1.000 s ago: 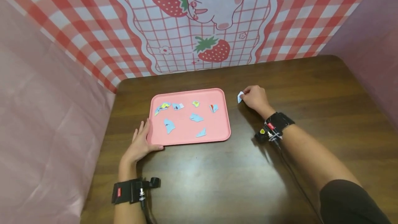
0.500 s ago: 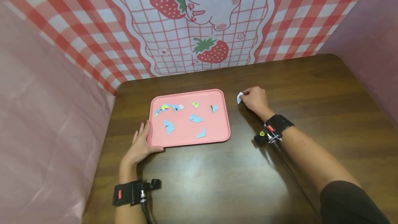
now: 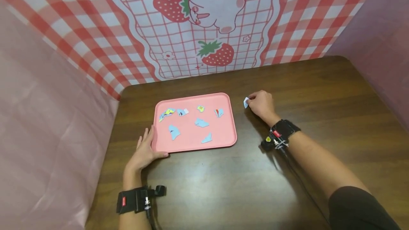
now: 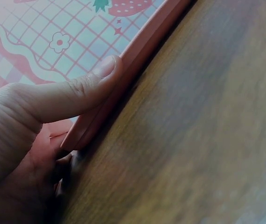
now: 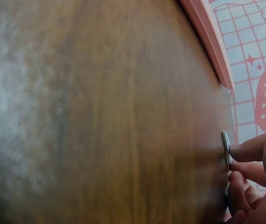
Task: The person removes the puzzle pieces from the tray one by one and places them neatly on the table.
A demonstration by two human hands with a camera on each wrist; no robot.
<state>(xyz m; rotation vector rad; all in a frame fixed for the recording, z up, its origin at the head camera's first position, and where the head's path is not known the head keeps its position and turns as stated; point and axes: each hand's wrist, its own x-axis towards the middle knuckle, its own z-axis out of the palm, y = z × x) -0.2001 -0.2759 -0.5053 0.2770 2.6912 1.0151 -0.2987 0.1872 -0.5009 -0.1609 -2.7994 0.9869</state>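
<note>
In the head view my right hand (image 3: 262, 106) pinches a small pale-blue puzzle piece (image 3: 245, 102) between thumb and fingers, over the table right of the pink tray (image 3: 220, 139). The right wrist view shows the thin edge of that puzzle piece (image 5: 226, 147) at the fingertips. My left hand (image 3: 143, 152) rests against the tray's near left corner, thumb along the front edge and fingers along the left side. Its thumb lies on the rim in the left wrist view. Several irregular printed pieces lie apart in the tray, among them a blue one (image 3: 174, 132) and a yellow one (image 3: 200, 108).
The brown wooden table (image 3: 204, 187) extends around the tray. A strawberry-patterned cloth (image 3: 207, 20) hangs behind it, and plain pink cloth (image 3: 41, 116) hangs at the left. A cable (image 3: 297, 175) trails from the right wrist camera.
The whole head view has shifted slightly. Both hands keep almost the same places, the right still pinching the puzzle piece and the left still at the tray's corner.
</note>
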